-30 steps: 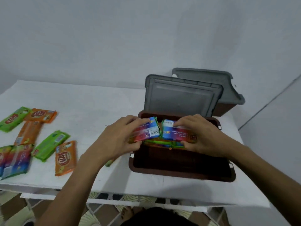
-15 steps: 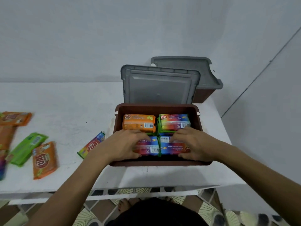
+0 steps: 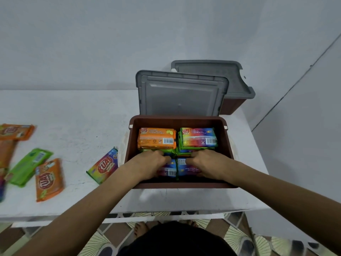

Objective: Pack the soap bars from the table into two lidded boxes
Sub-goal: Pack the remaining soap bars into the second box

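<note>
Brown box (image 3: pixel 184 185) sits on the white desk (image 3: pixel 83 115), toward its front right, with its grey lid (image 3: pixel 180 97) standing up behind it. Both bare arms reach in from the near side. Left grip (image 3: pixel 149 163) lies over the near-left soap bar (image 3: pixel 167 172), fingers curled round its far edge. Right grip (image 3: pixel 208 163) does the same on the near-right soap bar (image 3: pixel 187 169). These two bars lie side by side, touching, in the front half of the box; thumbs are hidden. In the back half are an orange bar (image 3: pixel 156 138) on the left and a rainbow bar (image 3: pixel 198 136) on the right, each lying on green-wrapped packs. The second box (image 3: pixel 233 106) stands behind to the right under a second lid (image 3: pixel 212 74); cannot tell whether it is closed. Loose on the desk to the left: a rainbow-wrapped bar (image 3: pixel 104 166) just beside the box, then an orange pack (image 3: pixel 48 179), a green pack (image 3: pixel 27 166) and a far orange pack (image 3: pixel 15 131), blurred.
</note>
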The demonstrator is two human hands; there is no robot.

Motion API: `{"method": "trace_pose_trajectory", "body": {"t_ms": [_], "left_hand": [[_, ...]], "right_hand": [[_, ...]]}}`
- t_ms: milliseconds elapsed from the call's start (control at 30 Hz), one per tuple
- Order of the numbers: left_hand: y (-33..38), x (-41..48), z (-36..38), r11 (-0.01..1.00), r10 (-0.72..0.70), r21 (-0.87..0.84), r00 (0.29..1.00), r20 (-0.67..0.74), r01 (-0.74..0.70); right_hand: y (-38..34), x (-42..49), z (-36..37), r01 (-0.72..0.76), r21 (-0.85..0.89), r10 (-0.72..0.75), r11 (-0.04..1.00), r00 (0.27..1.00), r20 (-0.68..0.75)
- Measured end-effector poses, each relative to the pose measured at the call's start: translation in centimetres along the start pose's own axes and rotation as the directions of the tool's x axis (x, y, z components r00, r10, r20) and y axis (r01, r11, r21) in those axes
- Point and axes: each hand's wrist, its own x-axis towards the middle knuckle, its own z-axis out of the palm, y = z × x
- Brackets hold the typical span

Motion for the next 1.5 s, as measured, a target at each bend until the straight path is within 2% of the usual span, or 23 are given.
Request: {"method": "trace_pose_trajectory", "body": {"t_ms": [200, 567, 767, 967, 1133, 1267, 1367, 1500], "left_hand": [[-0.2, 0.0, 0.2, 0.977, 0.021, 0.214, 0.994, -0.104, 0.002], [-0.4, -0.1, 0.3, 0.980, 0.039, 0.201, 0.988, -0.147, -0.009], [-0.7, -0.6, 0.7, 0.998, -0.020, 0.064, 0.996, -0.090, 0.025], [-0.4, -2.5, -0.5, 0.976, -0.082, -0.213, 0.976, -0.200, 0.038], [-1.1, -6.2, -1.3, 0.905, -0.209, -0.424, 0.908, -0.364, 0.038], [-2.9, -10.0, -0.8, 0.841, -0.351, -0.540, 0.799, -0.488, 0.039], [-5.5, -12.7, 0.7, 0.795, -0.488, -0.590, 0.725, -0.485, 0.140], [-9.2, -15.7, 3.6, 0.733, -0.628, -0.622, 0.624, -0.465, 0.274]], "right_hand": [[-0.2, 0.3, 0.2, 0.009, -0.096, -0.010, 0.995, 1.000, -0.008], [-0.2, 0.3, -0.4, -0.016, -0.097, 0.016, 0.995, 1.000, 0.004], [-0.2, -0.4, -1.1, -0.032, 0.049, 0.035, 0.998, 0.998, -0.053], [-0.8, -0.6, -3.1, -0.016, 0.244, 0.049, 0.970, 0.990, -0.132], [-3.2, 0.5, -6.0, 0.068, 0.295, 0.015, 0.953, 0.962, -0.272], [-6.3, 2.7, -9.0, 0.156, 0.292, -0.032, 0.944, 0.921, -0.389], [-8.9, 5.3, -10.7, 0.193, 0.275, -0.050, 0.942, 0.891, -0.452], [-11.9, 9.4, -11.7, 0.218, 0.223, -0.106, 0.950, 0.899, -0.425]]}}
